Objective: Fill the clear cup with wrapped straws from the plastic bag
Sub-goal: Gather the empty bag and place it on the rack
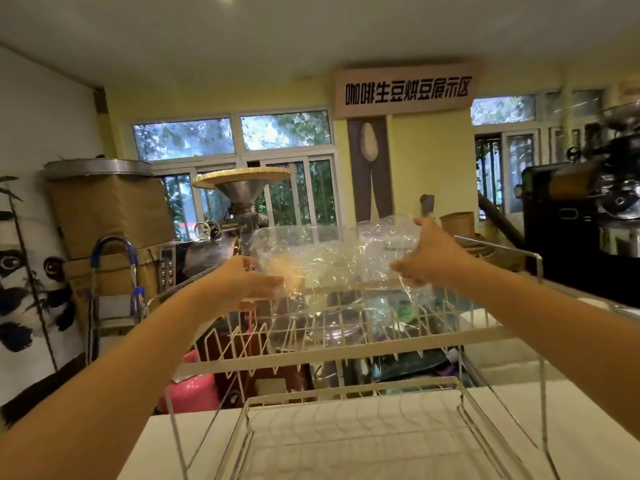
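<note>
A crumpled clear plastic bag (332, 258) is stretched between my two hands above the top tier of a white wire rack (346, 355). My left hand (249, 280) grips the bag's left end, and my right hand (427, 252) grips its right end a little higher. The bag looks see-through, and I cannot make out any straws inside it. No clear cup shows clearly; something transparent behind the rack's wires is too blurred to name.
The rack's lower tier (353, 441) stands on a white counter (588, 410) right in front of me. Behind are a metal grinder with a funnel (242, 192), a covered brown machine (107, 216), a black roaster (581, 216) at right and a pink container (194, 389) below.
</note>
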